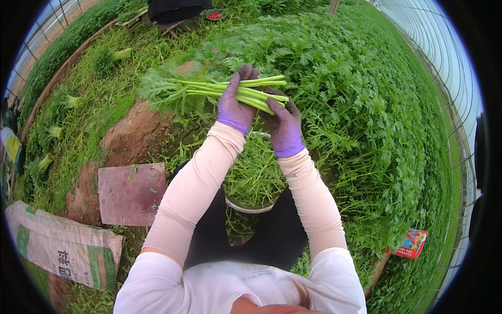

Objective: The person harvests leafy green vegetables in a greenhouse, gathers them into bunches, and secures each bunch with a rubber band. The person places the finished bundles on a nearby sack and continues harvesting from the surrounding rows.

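Observation:
My left hand (238, 98), in a soiled purple glove, grips a small bunch of leafy green stalks (251, 93) around the middle. Its feathery leaves, a little blurred, point left and the pale cut ends point right. At those cut ends my right hand (284, 121), gloved the same way, has thumb and fingers closed on the lower stalks. Below the hands, between my knees, stands a round metal basin (251, 210) heaped with loose green trimmings (255, 172). My forearms hide parts of its sides.
Dense leafy crop (364, 102) grows on the right. A flat reddish board (131, 194) and a printed woven sack (66, 247) lie at left. Tied bunches (113, 59) rest on the littered ground. A red printed packet (411, 243) lies right; a bowl of red items (215, 15) sits far ahead.

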Motion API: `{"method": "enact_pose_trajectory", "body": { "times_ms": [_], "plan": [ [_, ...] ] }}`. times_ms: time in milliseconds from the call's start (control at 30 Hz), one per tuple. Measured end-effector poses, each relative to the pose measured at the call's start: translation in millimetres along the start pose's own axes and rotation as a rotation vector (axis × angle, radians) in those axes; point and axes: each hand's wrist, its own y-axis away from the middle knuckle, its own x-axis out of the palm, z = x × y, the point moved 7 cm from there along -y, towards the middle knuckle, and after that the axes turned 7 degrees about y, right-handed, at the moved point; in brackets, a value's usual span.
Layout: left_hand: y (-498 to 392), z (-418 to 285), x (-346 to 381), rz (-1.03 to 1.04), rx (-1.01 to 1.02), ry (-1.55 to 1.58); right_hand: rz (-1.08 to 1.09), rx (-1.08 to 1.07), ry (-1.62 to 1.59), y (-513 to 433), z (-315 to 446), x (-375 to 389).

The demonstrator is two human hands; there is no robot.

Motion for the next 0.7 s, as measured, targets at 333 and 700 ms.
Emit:
{"method": "enact_pose_trajectory", "body": {
  "times_ms": [333,700],
  "plan": [
    [-3.5,-45.7,14.0,0.077,0.123,-0.093,0.036,0.073,0.433,-5.8,4.3,-20.6],
    [0.7,-52.1,23.1,0.216,0.055,-0.075,0.040,-0.701,1.036,14.2,41.8,4.9]
  ]
}}
